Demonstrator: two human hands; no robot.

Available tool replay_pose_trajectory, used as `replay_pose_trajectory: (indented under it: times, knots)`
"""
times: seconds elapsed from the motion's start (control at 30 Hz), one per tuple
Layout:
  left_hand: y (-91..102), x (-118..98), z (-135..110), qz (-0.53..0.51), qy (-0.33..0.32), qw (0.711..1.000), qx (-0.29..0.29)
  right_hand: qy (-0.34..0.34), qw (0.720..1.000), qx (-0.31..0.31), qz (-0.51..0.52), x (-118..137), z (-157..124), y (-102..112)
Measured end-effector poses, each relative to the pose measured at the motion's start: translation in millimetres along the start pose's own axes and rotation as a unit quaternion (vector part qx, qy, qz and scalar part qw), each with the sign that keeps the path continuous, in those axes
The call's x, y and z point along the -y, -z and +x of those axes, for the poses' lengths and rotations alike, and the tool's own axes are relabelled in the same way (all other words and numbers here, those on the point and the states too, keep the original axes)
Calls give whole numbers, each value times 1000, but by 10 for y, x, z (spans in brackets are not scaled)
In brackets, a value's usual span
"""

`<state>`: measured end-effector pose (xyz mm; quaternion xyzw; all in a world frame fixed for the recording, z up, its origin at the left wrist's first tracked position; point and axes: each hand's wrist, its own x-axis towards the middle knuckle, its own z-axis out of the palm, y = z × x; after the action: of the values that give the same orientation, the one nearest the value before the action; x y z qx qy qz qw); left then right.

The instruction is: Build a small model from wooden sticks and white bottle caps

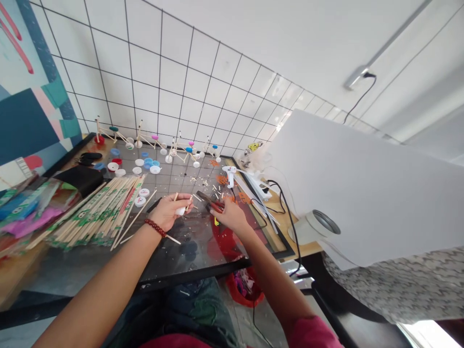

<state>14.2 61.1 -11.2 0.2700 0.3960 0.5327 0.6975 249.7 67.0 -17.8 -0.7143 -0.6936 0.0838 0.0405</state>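
Note:
My left hand [166, 212] is closed around a small piece built from wooden sticks with a white bottle cap [181, 211]; the fingers hide part of it. Red-handled pliers [205, 197] are in my right hand [232, 216], their dark jaws pointing left toward that piece, with a small gap between. Short cut stick ends [196, 197] and crumbs lie on the glass tabletop [170, 263] around the jaws. Two white caps [142, 196] rest left of my left hand.
Paper-wrapped chopsticks [97, 210] are heaped at left. Behind them lie loose bottle caps [139, 162], and small stick-and-cap models [174, 151] line the wall grid. A white glue gun [229, 176] stands at back right, near cables and a power strip [264, 192]. Below sits a red bin [244, 287].

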Motion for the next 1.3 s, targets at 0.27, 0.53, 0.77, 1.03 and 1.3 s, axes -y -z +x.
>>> replay_pose_trajectory:
  times: [0.27, 0.53, 0.77, 1.03, 1.3]
  knots:
    - [-1, 123, 42, 71, -33, 997, 6, 168, 972, -129, 98, 208, -47, 138]
    - [20, 165, 54, 124, -73, 990, -1, 191, 882, -31, 430, 579, 96, -19]
    - [-46, 127, -5, 31, -3, 999, 26, 98, 774, 202, 591, 555, 196, -125]
    - [-87, 88, -12, -14, 35, 999, -38, 205, 907, -103, 354, 510, 87, -195]
    - [-78, 143, 10, -4, 22, 1000, -17, 255, 924, -93, 270, 566, -1, -87]
